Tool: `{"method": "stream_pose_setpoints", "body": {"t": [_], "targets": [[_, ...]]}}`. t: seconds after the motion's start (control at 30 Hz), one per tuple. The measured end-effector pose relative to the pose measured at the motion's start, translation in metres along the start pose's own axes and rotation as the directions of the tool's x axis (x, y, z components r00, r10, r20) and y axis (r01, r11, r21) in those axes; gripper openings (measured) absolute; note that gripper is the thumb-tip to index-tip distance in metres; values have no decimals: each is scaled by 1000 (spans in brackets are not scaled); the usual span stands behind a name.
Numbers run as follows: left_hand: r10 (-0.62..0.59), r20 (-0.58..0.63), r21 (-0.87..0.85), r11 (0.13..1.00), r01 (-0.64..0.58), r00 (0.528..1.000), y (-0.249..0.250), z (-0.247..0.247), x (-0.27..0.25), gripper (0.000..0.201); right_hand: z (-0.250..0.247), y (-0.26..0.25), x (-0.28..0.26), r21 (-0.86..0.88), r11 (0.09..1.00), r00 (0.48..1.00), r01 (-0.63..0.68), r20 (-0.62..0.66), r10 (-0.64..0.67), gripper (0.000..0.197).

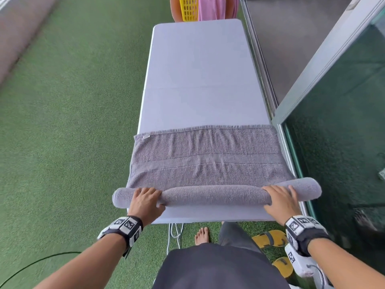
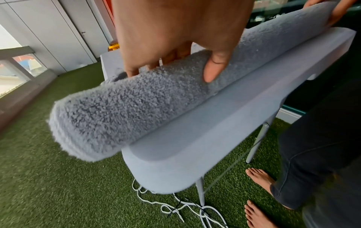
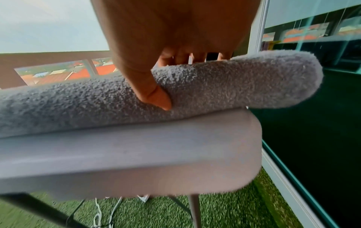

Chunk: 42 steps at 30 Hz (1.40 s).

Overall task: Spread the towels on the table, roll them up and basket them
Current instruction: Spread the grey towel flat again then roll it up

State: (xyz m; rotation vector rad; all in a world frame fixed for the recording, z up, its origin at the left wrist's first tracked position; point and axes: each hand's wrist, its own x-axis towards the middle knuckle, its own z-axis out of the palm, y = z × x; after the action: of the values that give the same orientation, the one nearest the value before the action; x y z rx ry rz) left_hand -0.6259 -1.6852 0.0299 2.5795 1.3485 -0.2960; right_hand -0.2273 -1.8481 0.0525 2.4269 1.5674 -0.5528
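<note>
A grey towel [image 1: 208,159] lies across the near end of the pale table [image 1: 200,80], its near part wound into a thick roll [image 1: 214,195] that overhangs both table sides. My left hand [image 1: 145,200] grips the roll near its left end, fingers over the top and thumb on the near side [image 2: 213,72]. My right hand [image 1: 280,200] grips it near the right end the same way, thumb [image 3: 156,98] pressed into the pile. The unrolled part stretches flat away from me. A yellow basket [image 1: 188,8] stands beyond the far end of the table.
A pink cloth [image 1: 216,7] hangs beside the basket. A glass wall and metal frame [image 1: 312,80] run close along the table's right side. Artificial grass [image 1: 73,122] lies to the left. White cables [image 2: 175,206], yellow sandals [image 1: 270,238] and my bare feet are under the near edge.
</note>
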Motion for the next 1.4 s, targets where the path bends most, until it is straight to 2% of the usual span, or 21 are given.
{"method": "stream_pose_setpoints", "body": {"t": [0.1, 0.17, 0.23, 0.33, 0.4, 0.5, 0.57, 0.7, 0.8, 0.87, 0.93, 1.0, 1.07, 1.1, 1.17, 1.23, 1.27, 1.33, 1.4], "targets": [[-13, -4, -36, 999, 13, 1000, 1, -7, 10, 62, -15, 1, 15, 39, 999, 1000, -1, 14, 0, 54], [-78, -34, -106, 992, 74, 996, 2, -8, 15, 60, -20, 4, 24, 91, 996, 997, 7, -81, 0, 53], [-77, 4, -102, 992, 77, 997, 4, -7, 14, 66, -17, 10, 27, 127, 992, 990, 16, -142, 2, 52], [-22, 52, -14, 1000, 23, 998, 3, -2, 7, 79, -5, 18, 23, 82, 996, 1000, 21, 10, -22, 71], [-22, 3, -52, 998, 23, 1000, -2, -1, 2, 69, 2, 17, 23, 31, 999, 1000, 19, 0, -19, 77], [-40, -26, -70, 997, 38, 999, -14, 1, -6, 57, 3, 1, 24, 42, 999, 996, 26, -82, -22, 64], [-68, -29, -76, 995, 65, 997, -21, 2, -14, 52, 3, -9, 21, 25, 998, 995, 56, -89, -53, 56], [-38, 8, -92, 995, 38, 999, -19, -2, -19, 44, -1, -9, 16, -28, 998, 998, 59, 8, -59, 42], [-23, 95, -98, 995, 33, 995, -16, -7, -10, 55, -10, -4, 23, -38, 999, 997, 30, 77, -27, 33], [-54, 45, -110, 992, 59, 998, -17, -6, -3, 66, -15, -4, 29, -25, 999, 1000, 22, -7, -23, 36], [-120, 8, -127, 985, 120, 993, -15, -5, 2, 69, -15, -4, 30, 12, 999, 993, 35, -110, -33, 44], [-143, 53, -139, 979, 149, 988, -9, -4, 2, 75, -11, -5, 25, 74, 996, 998, 56, -15, -55, 54], [-92, 98, -89, 991, 101, 991, -4, 2, -4, 74, -2, -3, 19, 45, 995, 992, 85, 94, -89, 69], [-60, 92, -69, 995, 66, 994, -3, 4, -7, 75, -1, -1, 17, 2, 995, 990, 102, 100, -102, 73], [-15, 63, -39, 999, 17, 998, -3, 4, -6, 65, -3, 3, 19, -32, 994, 993, 100, 71, -97, 71], [10, 10, 4, 1000, -10, 1000, -4, -3, 2, 43, -14, 4, 29, -20, 996, 995, 86, 60, -85, 58], [12, -5, 7, 1000, -12, 1000, -4, -8, 7, 39, -20, 3, 35, -17, 996, 994, 85, 72, -84, 53], [1, -32, -30, 1000, -2, 999, -3, -15, 16, 49, -30, -2, 47, -5, 997, 995, 74, 72, -73, 50], [-48, -46, -90, 995, 44, 998, -2, -17, 21, 59, -32, -6, 55, 33, 997, 997, 67, -30, -66, 50]]}}
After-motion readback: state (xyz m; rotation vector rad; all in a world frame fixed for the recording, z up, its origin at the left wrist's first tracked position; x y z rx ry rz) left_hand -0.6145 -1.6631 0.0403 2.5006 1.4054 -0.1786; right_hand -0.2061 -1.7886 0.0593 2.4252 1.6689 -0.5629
